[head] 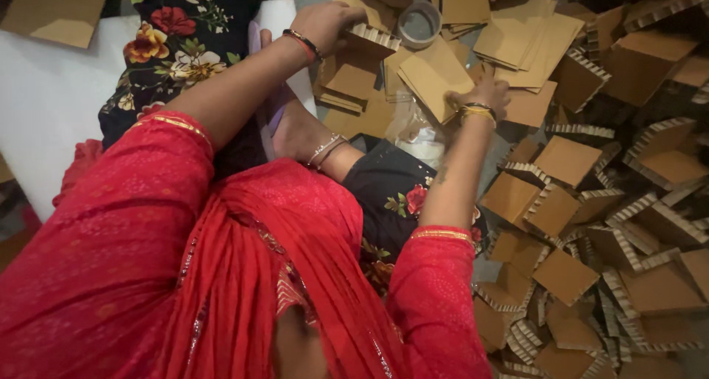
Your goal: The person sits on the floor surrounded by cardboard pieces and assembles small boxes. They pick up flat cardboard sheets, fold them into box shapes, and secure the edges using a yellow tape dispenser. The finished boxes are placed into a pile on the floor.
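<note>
Head view looks down over our red sleeves and red scarf onto a floor strewn with brown cardboard. Our left hand (329, 21) reaches far forward and rests on a small corrugated cardboard piece (373, 36) with a ridged, zigzag edge; the fingers are curled down over its near end and appear to grip it, though the fingertips are hidden behind the hand. A red and dark bangle sits on that wrist. Our right hand (484, 91), wearing a yellow bangle, lies palm down with the fingers spread and bent, pressing on a flat cardboard sheet (432, 73) that lies tilted on the pile; we cannot tell whether it is pinching the sheet's edge or only touching it. Just beyond the two hands stands a grey tape roll (419, 23), between the ridged piece and a loose stack of flat sheets (528, 36). Below the right hand a clear plastic bag (417, 132) lies crumpled on the floor. To the right spreads a heap of folded cardboard trays (591, 216) with corrugated rims, tumbled against each other. Another person's forearm (314, 139), with thin silver bangles, crosses beneath our left arm, over dark floral cloth (181, 32). A white sheet (44, 98) lies at the left.
</note>
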